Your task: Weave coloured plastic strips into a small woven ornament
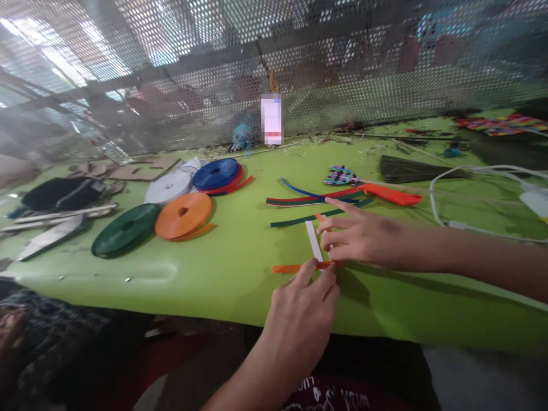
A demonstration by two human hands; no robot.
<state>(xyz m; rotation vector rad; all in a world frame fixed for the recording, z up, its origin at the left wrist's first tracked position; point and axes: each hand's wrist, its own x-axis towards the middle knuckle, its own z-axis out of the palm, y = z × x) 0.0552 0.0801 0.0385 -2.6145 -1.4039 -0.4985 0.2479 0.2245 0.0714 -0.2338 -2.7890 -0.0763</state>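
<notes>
My left hand (306, 297) presses its closed fingertips onto an orange strip (286, 268) lying crosswise near the table's front. Two white strips stand away from it, the left white strip (313, 240) showing plainly and the other mostly covered by my fingers. My right hand (357, 233) is just beyond, its lower fingers bent in over a second orange piece (319, 217), of which only a short end shows. Its index finger reaches out to a blue strip (297, 189). Beside that lie red and dark strips (295, 201) and a green strip (291, 221).
Rolls of strip stand left: green (128, 231), orange (182, 216), blue (215, 173) and white (169, 185). A red-handled cutter (389, 194), a patterned woven piece (341, 174), dark thin sticks (415, 169) and a white cable (433, 197) lie right. A perforated metal screen (342, 74) rises behind.
</notes>
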